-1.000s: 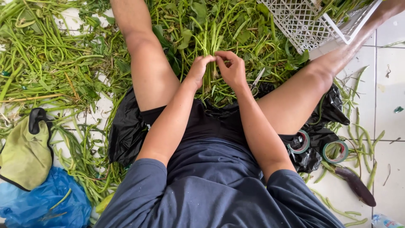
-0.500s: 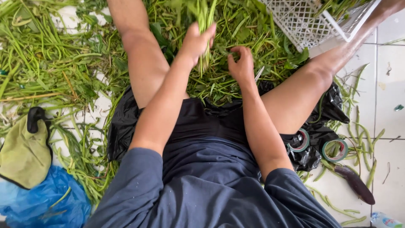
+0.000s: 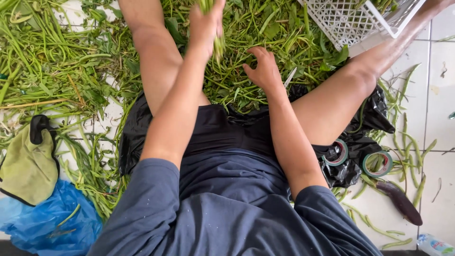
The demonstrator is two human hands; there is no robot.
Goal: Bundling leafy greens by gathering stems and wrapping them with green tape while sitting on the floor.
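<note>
My left hand [image 3: 204,26] grips a bunch of stems [image 3: 218,45], lifted above the green pile [image 3: 265,33] between my legs. My right hand [image 3: 263,68] rests spread on that pile, near 1 white crate [image 3: 353,23].

A white lattice crate [image 3: 353,19] sits tilted up and to the right of the grips, on the white tiled floor [image 3: 441,123]. Well below and right of them lie two rolls of green tape [image 3: 377,163], close together, with a dark purple pod [image 3: 402,203] just beyond. Far to the lower left, an olive cloth [image 3: 27,166] rests above a blue plastic bag [image 3: 42,223].
</note>
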